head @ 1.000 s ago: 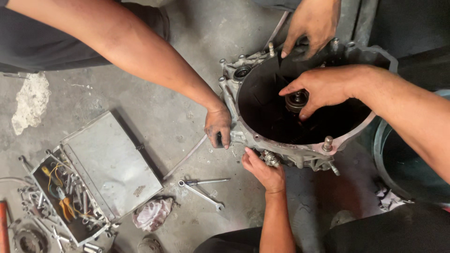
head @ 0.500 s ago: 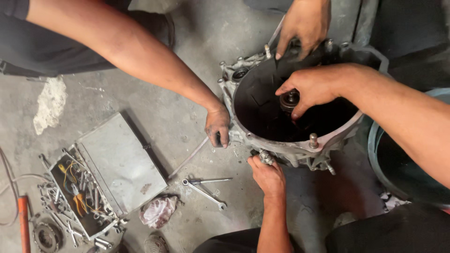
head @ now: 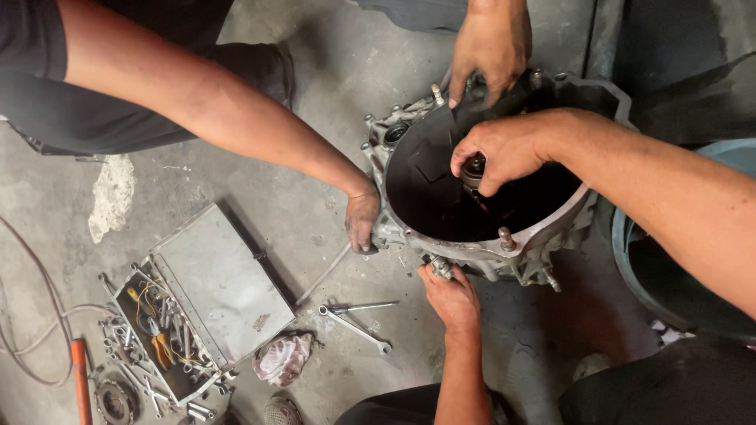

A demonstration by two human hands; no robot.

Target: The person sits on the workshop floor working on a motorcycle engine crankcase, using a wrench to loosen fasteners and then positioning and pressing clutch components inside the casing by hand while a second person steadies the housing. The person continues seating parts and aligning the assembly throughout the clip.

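The right hand [head: 504, 153] reaches in from the right edge of the view and closes its fingers around a short dark shaft [head: 473, 170] standing in the middle of the black cavity of a gearbox bell housing [head: 543, 236]. The housing is grey cast metal and sits on the concrete floor [head: 315, 102] toward the upper right part of the view, its wide mouth turned up. The left hand [head: 451, 297] comes up from the bottom edge and presses against the near rim of the housing, fingers curled on a small bolt or fitting [head: 441, 267] there; whether it actually grips it I cannot tell.

Two more hands belong to other people. One hand [head: 361, 220], on an arm stretching from the upper left, rests against the left side of the housing and touches a long thin bar [head: 323, 275] lying on the floor. Another hand [head: 490, 47] comes down from the top edge and holds the far rim.

On the floor just left of the wearer's left hand lie two wrenches [head: 354, 315], crossing at one end. Further left stands an open metal toolbox [head: 197, 307] full of sockets and pliers, with a crumpled rag [head: 282, 358] at its near corner. A bluish tub [head: 630, 260] shows at the right edge.
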